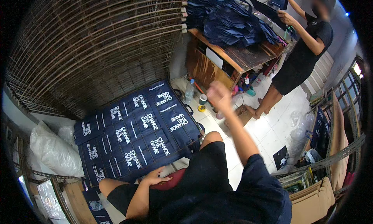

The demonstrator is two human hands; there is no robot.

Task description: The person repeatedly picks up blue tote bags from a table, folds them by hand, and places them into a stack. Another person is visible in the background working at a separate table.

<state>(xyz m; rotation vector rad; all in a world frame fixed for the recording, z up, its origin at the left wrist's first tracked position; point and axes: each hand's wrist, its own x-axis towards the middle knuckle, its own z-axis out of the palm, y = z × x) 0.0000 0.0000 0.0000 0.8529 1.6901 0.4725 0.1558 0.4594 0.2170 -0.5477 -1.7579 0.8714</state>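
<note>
The bags [136,127] spread lengthwise from near left to far right, handles [190,106] rightward, beyond my left hand [154,178], fingers loosely parted; my blurred right hand [218,95] I cannot tell.

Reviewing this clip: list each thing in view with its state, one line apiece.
Left hand: fingers spread, beside the lap
Right hand: raised, motion-blurred; grip unclear
Bags: flat in rows, print up
Rack: wire shelves layered, raised above the bags
Bottle: upright, capped
Cloth pile: heaped on the desk
Sack: bulging
Co-worker: standing, arms raised
</note>
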